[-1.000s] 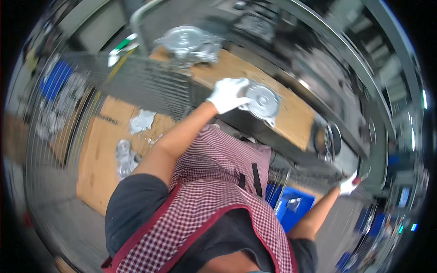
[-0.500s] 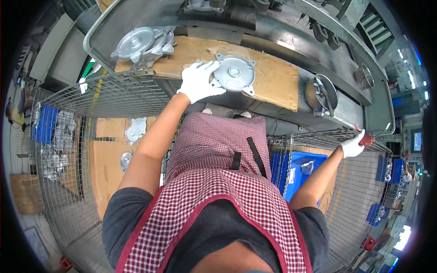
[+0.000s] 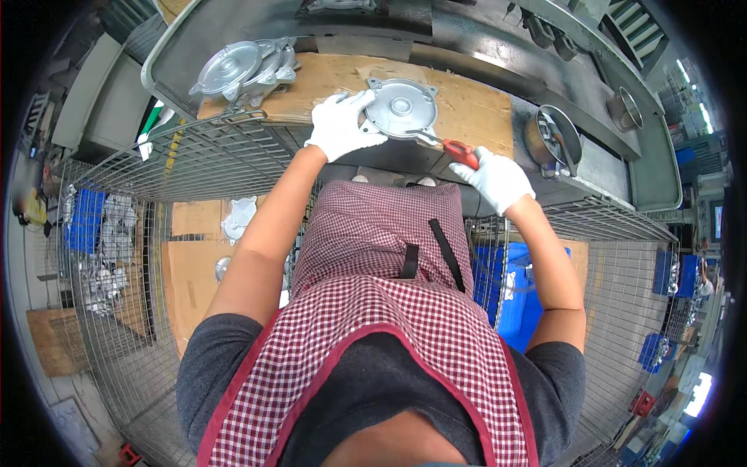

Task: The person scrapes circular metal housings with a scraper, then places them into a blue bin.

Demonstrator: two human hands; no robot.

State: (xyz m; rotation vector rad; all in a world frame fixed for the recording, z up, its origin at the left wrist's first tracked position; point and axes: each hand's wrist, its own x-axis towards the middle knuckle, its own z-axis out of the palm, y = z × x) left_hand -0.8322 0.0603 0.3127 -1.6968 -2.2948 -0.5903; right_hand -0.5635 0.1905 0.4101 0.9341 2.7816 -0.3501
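A round grey cast-metal cover (image 3: 401, 109) with a raised centre and small lugs around its rim lies on the cardboard sheet (image 3: 475, 117). My gloved left hand (image 3: 342, 126) grips its left edge, fingers on top at the upper left and thumb by the lower-left lug. My gloved right hand (image 3: 498, 180) is closed around a red-handled hand tool (image 3: 461, 152) with a slim metal blade. The blade's tip is at the lower-right lug of the cover; whether it touches or hovers just over it, I cannot tell.
Similar metal covers (image 3: 233, 70) are stacked at the left end of the cardboard. A metal pot (image 3: 537, 144) with tools stands to the right, a metal cup (image 3: 625, 109) beyond it. Wire carts (image 3: 210, 152) flank me; a blue bin (image 3: 517, 311) sits at the right.
My right hand has swung in from the far right with the red-handled tool, bringing its blade to the cover's lower-right rim. My left hand still holds the cover in place.
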